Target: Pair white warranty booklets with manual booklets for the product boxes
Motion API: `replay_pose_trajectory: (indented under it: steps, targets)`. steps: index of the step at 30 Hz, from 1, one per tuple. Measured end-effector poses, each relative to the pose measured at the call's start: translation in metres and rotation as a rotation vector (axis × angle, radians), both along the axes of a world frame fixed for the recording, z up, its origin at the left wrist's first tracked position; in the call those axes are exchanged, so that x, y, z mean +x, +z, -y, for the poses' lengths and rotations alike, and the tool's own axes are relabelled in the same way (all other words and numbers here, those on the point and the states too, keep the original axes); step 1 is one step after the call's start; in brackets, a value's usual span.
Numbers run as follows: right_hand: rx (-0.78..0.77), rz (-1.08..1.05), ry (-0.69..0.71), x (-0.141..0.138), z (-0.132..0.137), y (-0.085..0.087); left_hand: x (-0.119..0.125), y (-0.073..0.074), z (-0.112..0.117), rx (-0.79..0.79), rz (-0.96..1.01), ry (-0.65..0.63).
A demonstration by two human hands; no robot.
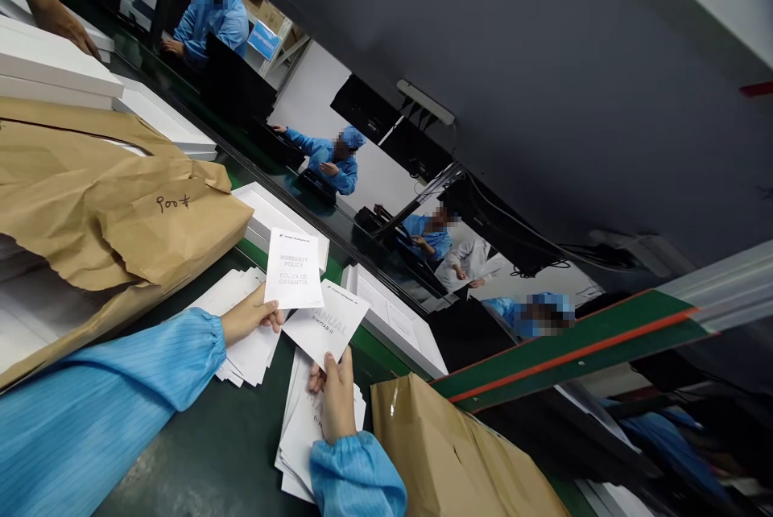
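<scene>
Blue ribbed sleeves frame the bottom edge, one on each arm; the right hand (pixel 335 396) rises from the nearer cuff and pinches the lower corner of a white manual leaflet (pixel 326 324) between thumb and fingers; beneath that hand lies a fanned stack of white manual sheets (pixel 302 444) on the dark green work surface (pixel 211 452); the left hand (pixel 250 316), just left of the manual leaflet, grips the bottom edge of a white warranty policy card (pixel 293 269), whose lower right corner overlaps the leaflet's top edge; under the left hand rests a second loose pile of white cards (pixel 241 356); left of the leaflet, a large crumpled brown paper wrapping (pixel 121 203) with handwritten marks lies across flat white boxes (pixel 54 66); right of the leaflet and nearer the camera sits another brown paper bundle (pixel 447 452); beyond the leaflet, shallow white box trays (pixel 392 316) line a dark conveyor, where several people in blue coats and caps work; another person's hand (pixel 60 22) rests on the white boxes at far upper left.
</scene>
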State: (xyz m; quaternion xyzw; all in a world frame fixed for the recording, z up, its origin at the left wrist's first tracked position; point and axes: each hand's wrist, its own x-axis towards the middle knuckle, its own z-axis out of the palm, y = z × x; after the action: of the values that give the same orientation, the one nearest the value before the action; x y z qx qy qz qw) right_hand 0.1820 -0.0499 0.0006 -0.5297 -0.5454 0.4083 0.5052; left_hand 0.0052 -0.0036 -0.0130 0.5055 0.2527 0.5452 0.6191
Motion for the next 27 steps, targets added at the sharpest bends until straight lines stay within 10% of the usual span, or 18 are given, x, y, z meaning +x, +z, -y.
replay_pose_trajectory:
  steps: [27]
  targets:
    - [0.032,0.07,0.037,0.0019,-0.0013,-0.0014,0.0006,0.0012,-0.0009,-0.081,0.023,0.057]
